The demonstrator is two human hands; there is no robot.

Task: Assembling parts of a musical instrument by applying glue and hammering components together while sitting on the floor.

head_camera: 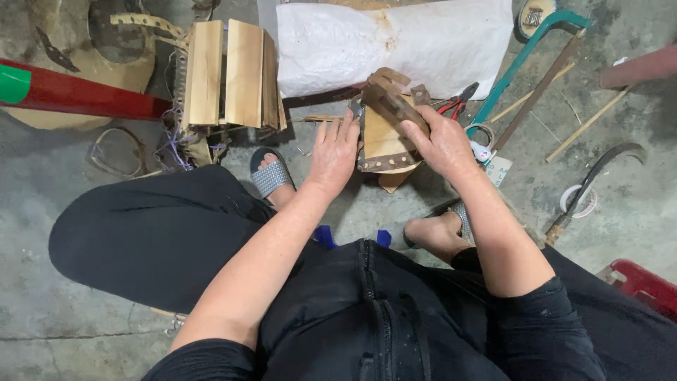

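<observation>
A tan wooden piece (pixel 381 137) with a dark studded strip along its lower edge stands on the concrete floor between my feet. My left hand (pixel 333 152) lies flat against its left side, fingers spread. My right hand (pixel 441 141) grips a dark brown wooden block (pixel 392 103) and presses it onto the top of the tan piece. My legs in black trousers fill the lower part of the view, with grey sandals on both feet.
A stack of pale wooden slats (pixel 229 74) stands at the upper left, a white sack (pixel 395 42) behind the work. Red-handled pliers (pixel 458 100), a teal-framed saw (pixel 525 60), a curved sickle (pixel 596 180) and a red pipe (pixel 77 95) lie around.
</observation>
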